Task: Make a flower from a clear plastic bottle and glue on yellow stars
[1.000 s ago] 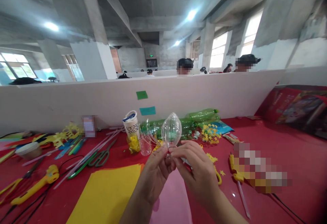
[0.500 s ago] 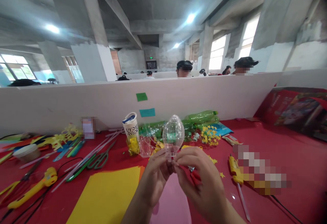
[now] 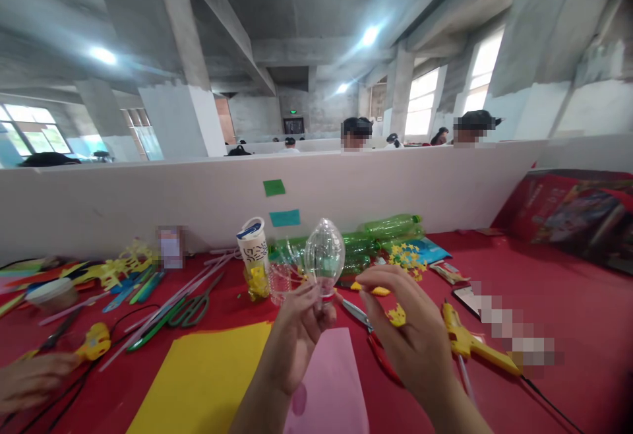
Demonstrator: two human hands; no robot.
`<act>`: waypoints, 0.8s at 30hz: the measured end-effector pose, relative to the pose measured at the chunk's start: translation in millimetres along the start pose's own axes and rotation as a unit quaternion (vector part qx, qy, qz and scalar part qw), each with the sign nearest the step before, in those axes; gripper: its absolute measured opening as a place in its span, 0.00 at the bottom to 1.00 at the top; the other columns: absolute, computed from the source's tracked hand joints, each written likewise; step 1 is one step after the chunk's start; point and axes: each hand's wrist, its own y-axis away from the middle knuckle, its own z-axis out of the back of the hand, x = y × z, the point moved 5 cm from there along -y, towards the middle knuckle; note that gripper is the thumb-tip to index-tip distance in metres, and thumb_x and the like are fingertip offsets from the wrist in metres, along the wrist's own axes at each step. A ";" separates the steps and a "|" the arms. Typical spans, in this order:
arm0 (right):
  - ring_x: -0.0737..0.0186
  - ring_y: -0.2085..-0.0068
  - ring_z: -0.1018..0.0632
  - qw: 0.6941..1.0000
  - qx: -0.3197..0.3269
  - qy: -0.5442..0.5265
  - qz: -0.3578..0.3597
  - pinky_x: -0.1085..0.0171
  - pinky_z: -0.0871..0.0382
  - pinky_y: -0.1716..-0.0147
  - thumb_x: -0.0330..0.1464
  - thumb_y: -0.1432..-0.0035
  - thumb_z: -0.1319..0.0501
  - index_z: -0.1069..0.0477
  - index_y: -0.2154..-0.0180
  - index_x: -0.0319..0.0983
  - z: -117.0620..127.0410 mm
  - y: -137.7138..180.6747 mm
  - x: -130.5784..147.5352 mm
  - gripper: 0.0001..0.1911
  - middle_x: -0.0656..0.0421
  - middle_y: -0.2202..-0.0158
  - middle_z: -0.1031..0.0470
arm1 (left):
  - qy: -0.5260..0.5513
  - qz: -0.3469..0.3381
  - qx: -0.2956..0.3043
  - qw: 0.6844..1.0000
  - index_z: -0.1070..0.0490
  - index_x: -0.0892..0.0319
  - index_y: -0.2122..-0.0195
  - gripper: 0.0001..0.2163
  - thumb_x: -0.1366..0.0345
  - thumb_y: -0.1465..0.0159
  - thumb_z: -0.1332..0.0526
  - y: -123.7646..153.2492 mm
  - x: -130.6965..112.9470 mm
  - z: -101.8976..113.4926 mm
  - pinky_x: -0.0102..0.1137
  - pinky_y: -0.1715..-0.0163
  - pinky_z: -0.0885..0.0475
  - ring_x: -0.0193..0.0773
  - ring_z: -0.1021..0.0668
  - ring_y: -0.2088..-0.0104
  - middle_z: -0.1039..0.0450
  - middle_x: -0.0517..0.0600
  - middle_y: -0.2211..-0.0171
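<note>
A clear plastic bulb-shaped piece [image 3: 324, 249] stands upright in my left hand [image 3: 301, 328], which pinches its narrow neck. My right hand [image 3: 408, 328] is apart from it on the right, empty, with curved fingers and a gap between thumb and forefinger. Below my hands lie a pink sheet [image 3: 333, 374] and a stack of yellow paper [image 3: 208, 374]. Scissors with red handles [image 3: 383, 358] rest partly behind my right hand. A yellow glue gun [image 3: 459, 338] lies beyond that hand on the right.
Another person's hand [image 3: 34, 378] is at a yellow glue gun [image 3: 96, 340] on the far left. Green plastic bottles [image 3: 393, 226], a white cup [image 3: 253, 246] and yellow stars [image 3: 408, 262] stand along the white partition [image 3: 123, 203]. Green-handled scissors [image 3: 190, 312] lie left.
My right hand has left the plastic piece and moved right. My left hand has shifted it slightly left. Another person's hand has come in at the far left, and the right glue gun has turned.
</note>
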 end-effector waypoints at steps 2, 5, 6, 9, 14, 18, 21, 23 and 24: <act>0.61 0.58 0.28 0.999 0.028 0.024 0.005 0.59 0.33 0.59 0.21 0.42 0.45 0.30 0.59 0.40 -5.5 -2.2 -1.7 0.13 0.56 0.61 0.30 | 0.017 0.017 -0.012 1.000 0.26 0.61 0.67 0.03 0.70 0.42 0.39 -0.3 3.1 -0.9 0.27 0.70 0.33 0.30 0.29 0.72 0.28 0.49 0.67; 0.60 0.58 0.30 0.997 0.058 0.054 0.019 0.59 0.33 0.60 0.22 0.41 0.46 0.29 0.56 0.41 -12.4 -1.7 -0.4 0.14 0.55 0.60 0.31 | 0.022 0.029 -0.007 0.999 0.26 0.61 0.67 0.04 0.71 0.42 0.40 0.0 5.6 -4.9 0.27 0.71 0.34 0.30 0.29 0.73 0.28 0.49 0.68; 0.60 0.58 0.30 0.996 0.065 0.066 0.020 0.59 0.33 0.60 0.22 0.40 0.47 0.30 0.55 0.41 -14.0 -1.0 -0.2 0.15 0.55 0.60 0.32 | 0.021 0.031 -0.004 0.999 0.27 0.61 0.67 0.04 0.71 0.41 0.40 0.5 6.0 -6.0 0.27 0.71 0.34 0.31 0.30 0.73 0.29 0.48 0.69; 0.58 0.57 0.31 0.993 0.066 0.101 0.020 0.58 0.34 0.60 0.23 0.40 0.48 0.31 0.53 0.40 -15.3 0.7 -1.5 0.16 0.54 0.59 0.33 | 0.009 0.040 0.000 0.999 0.27 0.61 0.68 0.04 0.70 0.41 0.41 2.7 7.0 -7.9 0.28 0.72 0.34 0.31 0.30 0.74 0.30 0.47 0.71; 0.57 0.58 0.31 0.991 0.058 0.122 0.017 0.57 0.33 0.60 0.24 0.39 0.47 0.31 0.53 0.39 -15.6 0.0 -4.1 0.14 0.53 0.60 0.34 | -0.002 0.054 -0.001 0.999 0.27 0.61 0.67 0.04 0.69 0.40 0.41 4.6 8.6 -8.2 0.28 0.72 0.35 0.31 0.30 0.74 0.29 0.48 0.69; 0.57 0.57 0.31 0.991 0.056 0.119 0.010 0.58 0.34 0.59 0.24 0.40 0.46 0.31 0.53 0.38 -16.9 -0.7 -4.2 0.14 0.53 0.60 0.34 | -0.015 0.055 0.009 0.998 0.27 0.62 0.67 0.05 0.69 0.40 0.41 3.6 9.2 -8.7 0.28 0.72 0.35 0.30 0.31 0.74 0.30 0.49 0.69; 0.58 0.57 0.31 0.992 0.058 0.115 0.004 0.58 0.34 0.58 0.24 0.40 0.46 0.32 0.53 0.39 -17.8 0.2 -5.2 0.14 0.53 0.59 0.34 | -0.021 0.053 0.007 0.998 0.27 0.62 0.67 0.04 0.69 0.40 0.42 2.6 9.9 -7.8 0.28 0.72 0.36 0.30 0.31 0.74 0.30 0.48 0.71; 0.58 0.57 0.31 0.991 0.055 0.121 0.005 0.58 0.34 0.58 0.25 0.39 0.46 0.32 0.53 0.39 -17.4 1.1 -5.7 0.14 0.54 0.59 0.33 | -0.022 0.051 0.009 0.998 0.28 0.62 0.67 0.04 0.68 0.39 0.42 2.0 10.5 -7.3 0.28 0.72 0.36 0.30 0.31 0.74 0.31 0.48 0.71; 0.58 0.57 0.31 0.991 0.052 0.124 0.005 0.58 0.34 0.58 0.25 0.39 0.46 0.33 0.53 0.39 -16.9 1.4 -5.9 0.13 0.54 0.59 0.33 | -0.021 0.050 0.008 0.999 0.28 0.62 0.67 0.04 0.68 0.40 0.41 1.7 10.8 -6.9 0.28 0.72 0.36 0.30 0.31 0.74 0.30 0.48 0.71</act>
